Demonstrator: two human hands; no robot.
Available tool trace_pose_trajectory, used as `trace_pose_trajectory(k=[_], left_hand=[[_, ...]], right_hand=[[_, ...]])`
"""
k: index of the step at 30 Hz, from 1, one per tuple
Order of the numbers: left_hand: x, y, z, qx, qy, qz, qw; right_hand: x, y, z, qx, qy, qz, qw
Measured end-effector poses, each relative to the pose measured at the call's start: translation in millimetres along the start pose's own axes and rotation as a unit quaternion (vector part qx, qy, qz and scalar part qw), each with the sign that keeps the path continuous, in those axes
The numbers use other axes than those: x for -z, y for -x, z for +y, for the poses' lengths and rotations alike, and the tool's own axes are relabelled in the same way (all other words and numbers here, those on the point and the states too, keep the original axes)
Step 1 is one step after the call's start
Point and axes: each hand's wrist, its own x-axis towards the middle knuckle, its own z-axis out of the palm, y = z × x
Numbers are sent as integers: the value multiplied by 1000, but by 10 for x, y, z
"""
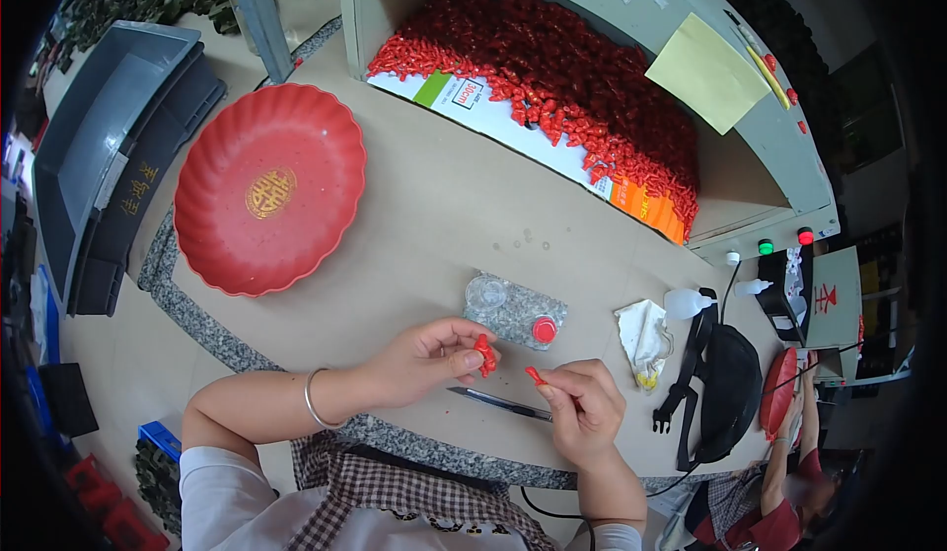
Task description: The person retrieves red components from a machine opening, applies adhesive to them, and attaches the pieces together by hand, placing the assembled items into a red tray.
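Near the table's front edge, my left hand [441, 356] pinches a small red knotted piece [484, 353] between thumb and fingers. To its right, my right hand [584, 405] grips a smaller red piece [536, 375] at the fingertips. The two pieces are apart. Just beyond my hands lies a speckled stone slab [519, 311], with a clear round dish [485, 293] and a small red-capped container [545, 329] on it. Dark tweezers or a similar slim tool [501, 404] lie on the table between and below my hands.
A red scalloped plate [270, 189] is at left, beside grey bins [118, 166]. A shelf box [582, 68] holds heaped red pieces. At right are a white packet [643, 339], white bottles [688, 302] and a black pouch [728, 393]. A co-worker's arms [779, 442] show lower right.
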Motion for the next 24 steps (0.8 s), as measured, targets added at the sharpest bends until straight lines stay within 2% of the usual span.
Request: trace_pose_trajectory(k=[5,11,17,24], left_hand=[[4,8,-44,-34,-18,-6,999],[-29,28,-28,-25,-42,-3,999],[-40,30,-28,-58,-80,8,995],[-20,40,-47,-189,-230,38,954]], right_hand=[[-234,61,-41,4,4,33,999],[-326,82,-22,102,109,17,989],[-360,101,50,133,115,32,984],[-383,80,55,60,5,4,998]])
